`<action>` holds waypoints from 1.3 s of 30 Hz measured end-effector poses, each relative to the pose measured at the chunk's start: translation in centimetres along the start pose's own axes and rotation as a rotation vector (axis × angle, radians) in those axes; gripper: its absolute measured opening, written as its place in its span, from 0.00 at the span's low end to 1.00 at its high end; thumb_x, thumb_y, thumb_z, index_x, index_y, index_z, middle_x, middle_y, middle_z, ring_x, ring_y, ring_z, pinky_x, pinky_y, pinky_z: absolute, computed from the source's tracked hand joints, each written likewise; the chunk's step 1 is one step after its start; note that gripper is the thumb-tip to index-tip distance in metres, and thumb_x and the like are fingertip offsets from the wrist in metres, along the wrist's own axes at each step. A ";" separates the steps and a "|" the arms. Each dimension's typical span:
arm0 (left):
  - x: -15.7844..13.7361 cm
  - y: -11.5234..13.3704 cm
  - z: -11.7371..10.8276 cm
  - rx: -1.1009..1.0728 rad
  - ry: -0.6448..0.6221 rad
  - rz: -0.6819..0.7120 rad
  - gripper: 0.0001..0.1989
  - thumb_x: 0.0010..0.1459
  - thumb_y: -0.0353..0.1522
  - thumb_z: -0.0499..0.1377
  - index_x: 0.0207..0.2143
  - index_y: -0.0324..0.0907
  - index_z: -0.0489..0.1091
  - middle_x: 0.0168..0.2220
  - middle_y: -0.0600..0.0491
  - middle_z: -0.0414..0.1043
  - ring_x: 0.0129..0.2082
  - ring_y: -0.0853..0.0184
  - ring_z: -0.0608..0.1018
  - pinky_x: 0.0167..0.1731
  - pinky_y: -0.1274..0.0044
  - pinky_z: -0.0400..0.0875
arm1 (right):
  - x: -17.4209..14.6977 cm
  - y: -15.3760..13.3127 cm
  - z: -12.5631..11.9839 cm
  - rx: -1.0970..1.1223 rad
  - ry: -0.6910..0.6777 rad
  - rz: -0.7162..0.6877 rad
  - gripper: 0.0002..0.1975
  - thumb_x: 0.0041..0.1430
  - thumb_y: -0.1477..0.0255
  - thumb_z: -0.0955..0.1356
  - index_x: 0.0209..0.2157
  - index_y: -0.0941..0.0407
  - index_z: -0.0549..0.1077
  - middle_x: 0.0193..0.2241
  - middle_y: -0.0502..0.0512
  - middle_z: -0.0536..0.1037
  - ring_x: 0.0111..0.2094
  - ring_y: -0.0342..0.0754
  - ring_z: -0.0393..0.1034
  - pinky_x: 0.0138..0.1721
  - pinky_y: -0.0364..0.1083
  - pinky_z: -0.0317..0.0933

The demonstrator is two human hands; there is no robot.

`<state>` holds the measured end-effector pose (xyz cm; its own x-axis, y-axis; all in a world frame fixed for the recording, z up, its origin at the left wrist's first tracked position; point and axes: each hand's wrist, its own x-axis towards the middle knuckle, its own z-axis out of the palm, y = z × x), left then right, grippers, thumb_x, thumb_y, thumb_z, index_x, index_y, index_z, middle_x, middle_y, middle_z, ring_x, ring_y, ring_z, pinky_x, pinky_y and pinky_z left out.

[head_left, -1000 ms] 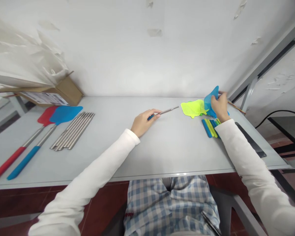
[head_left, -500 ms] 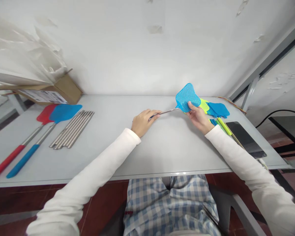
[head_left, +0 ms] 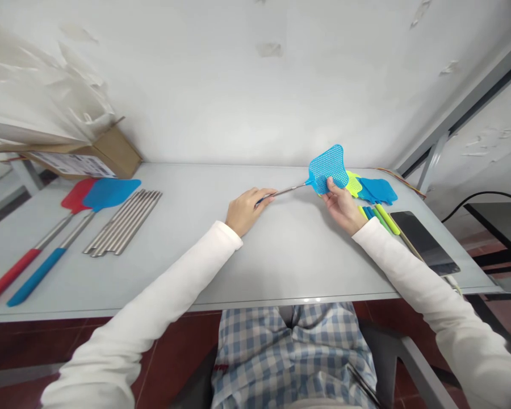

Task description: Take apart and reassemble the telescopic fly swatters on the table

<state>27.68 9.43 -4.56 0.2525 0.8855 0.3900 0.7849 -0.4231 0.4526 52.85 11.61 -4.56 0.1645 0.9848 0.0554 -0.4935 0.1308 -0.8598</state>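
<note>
Above the middle of the table I hold a blue fly swatter (head_left: 327, 165) with a perforated head and a thin metal rod. My left hand (head_left: 247, 210) is closed around the handle end; a bit of blue shows between its fingers, and the rest of the handle is hidden. My right hand (head_left: 340, 205) pinches the lower right edge of the head, thumb on top. Just behind the right hand lie a yellow-green swatter head (head_left: 353, 184) and several blue swatter heads (head_left: 378, 190). Coloured handle grips (head_left: 386, 219) lie by the right wrist.
A red fly swatter (head_left: 12, 274) and a blue fly swatter (head_left: 38, 277) lie on the left of the table (head_left: 281, 267), beside several metal tubes (head_left: 125, 222). A cardboard box (head_left: 119, 152) stands at the back left. A phone (head_left: 426, 241) lies at the right.
The swatter's head has shifted slightly right and turned a little, with its neck now seated closer along the rod's line. Both hands keep their hold. The whole view has shifted slightly.
</note>
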 end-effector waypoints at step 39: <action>-3.3 -0.6 -8.2 -0.034 0.202 -0.121 0.16 0.63 0.44 0.54 0.42 0.44 0.75 0.42 0.49 0.74 0.43 0.64 0.75 0.41 0.76 0.68 | -2.9 -0.9 1.5 -0.252 -0.203 0.005 0.22 0.49 0.51 0.74 0.42 0.47 0.71 0.47 0.51 0.78 0.47 0.46 0.75 0.51 0.50 0.69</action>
<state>21.71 5.16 0.44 0.0370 0.8751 0.4824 0.7823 -0.3257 0.5309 51.55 8.80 -3.25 -0.0234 0.9914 0.1289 -0.2627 0.1183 -0.9576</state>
